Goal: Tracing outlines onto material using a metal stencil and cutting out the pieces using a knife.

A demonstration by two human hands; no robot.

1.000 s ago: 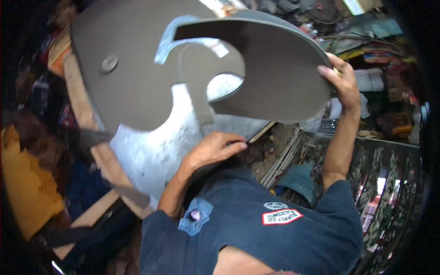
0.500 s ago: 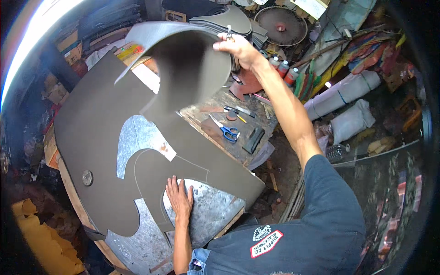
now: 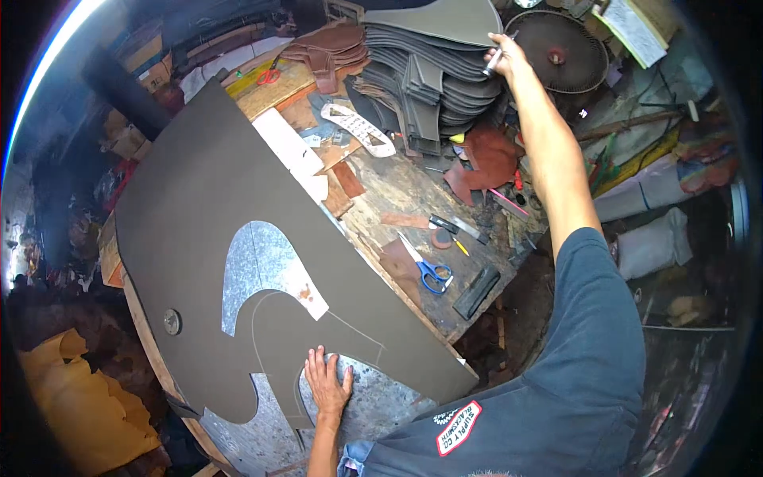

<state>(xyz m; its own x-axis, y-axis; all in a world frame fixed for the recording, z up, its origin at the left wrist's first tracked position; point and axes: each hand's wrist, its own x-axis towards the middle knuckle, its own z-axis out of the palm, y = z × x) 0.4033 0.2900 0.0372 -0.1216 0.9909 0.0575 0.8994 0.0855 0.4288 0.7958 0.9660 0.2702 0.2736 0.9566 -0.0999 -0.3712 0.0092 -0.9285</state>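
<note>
Perhaps the grey stack (image 3: pixel 457 83) toward the far edge of the bench (image 3: pixel 389 184) could slide, if the right hand (image 3: pixel 509 57), grasping a pen-like tool (image 3: pixel 492 63), nudges it; the left hand (image 3: pixel 327 387) lies flat, unclenched.

A worn wooden bench (image 3: pixel 400 184) carries many things. At its far part stands a tall stack of dark cut pieces (image 3: pixel 429 86), and just beside it lies a reddish-brown piece (image 3: pixel 489 156). Closer lie blue-handled scissors (image 3: pixel 429 270), a small yellow stick (image 3: pixel 462 248) and a black block (image 3: pixel 477 292). Beside the bench, a grey metal top (image 3: pixel 369 395) bears a large grey-brown sheet (image 3: pixel 191 215).
</note>
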